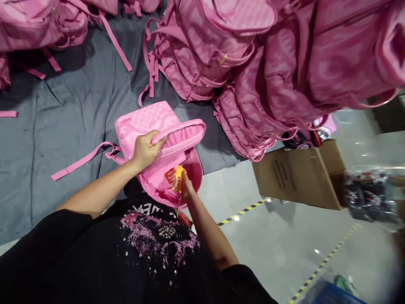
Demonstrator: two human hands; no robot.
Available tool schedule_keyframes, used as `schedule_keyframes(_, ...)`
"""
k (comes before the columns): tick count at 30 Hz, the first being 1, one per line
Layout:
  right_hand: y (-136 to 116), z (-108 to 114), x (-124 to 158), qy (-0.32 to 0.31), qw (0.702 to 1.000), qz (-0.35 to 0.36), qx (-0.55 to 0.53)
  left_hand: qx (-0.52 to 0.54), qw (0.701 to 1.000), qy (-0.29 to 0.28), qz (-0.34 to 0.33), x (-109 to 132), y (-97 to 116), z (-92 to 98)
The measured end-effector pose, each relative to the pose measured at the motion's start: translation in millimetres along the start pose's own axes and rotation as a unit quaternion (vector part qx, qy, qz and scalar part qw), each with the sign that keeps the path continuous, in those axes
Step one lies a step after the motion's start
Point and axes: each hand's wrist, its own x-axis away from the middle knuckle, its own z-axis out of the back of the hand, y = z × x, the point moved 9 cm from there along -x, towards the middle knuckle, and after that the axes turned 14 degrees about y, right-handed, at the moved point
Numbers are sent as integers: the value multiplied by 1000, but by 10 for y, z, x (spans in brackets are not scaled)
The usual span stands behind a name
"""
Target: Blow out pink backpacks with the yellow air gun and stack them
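Note:
A pink camouflage-patterned backpack [144,119] lies unzipped at the near edge of the grey-covered table, close to my body. My left hand [146,148] is closed on the edge of its opened front panel and holds that panel up. Down at the open mouth, my right hand [188,188] grips a small yellow-orange hand tool [179,174], whose exact kind I cannot make out. Just beside the tool, a red-orange label [170,175] shows inside the pink lining. A loose strap [84,160] trails to the left.
Pink backpacks stand in a row [268,76] at the right, and more [28,25] lie at the far left. Beyond the grey table cloth [72,101], a cardboard box [294,177] and plastic-wrapped goods [370,194] stand on the floor. A blue crate [335,293] sits lower right.

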Motion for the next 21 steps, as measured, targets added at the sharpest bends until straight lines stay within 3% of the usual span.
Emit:
schedule_keyframes(4,380,-333,3,-111,985,-75,-112,-27,999,13,-28,-38,45,19)
schedule_keyframes(7,493,-315,22,-142,960,-113,-213,-33,997,16,-65,-78,134,-13)
schedule_keyframes(11,537,-202,-1,-126,954,-136,-233,-32,994,0,-105,-113,245,-121)
schedule_keyframes(17,416,-166,93,-137,974,-82,-162,-33,984,-25,-175,-63,427,-201)
schedule_keyframes(21,64,-28,171,-102,993,31,47,-35,949,-109,-295,31,680,-385)
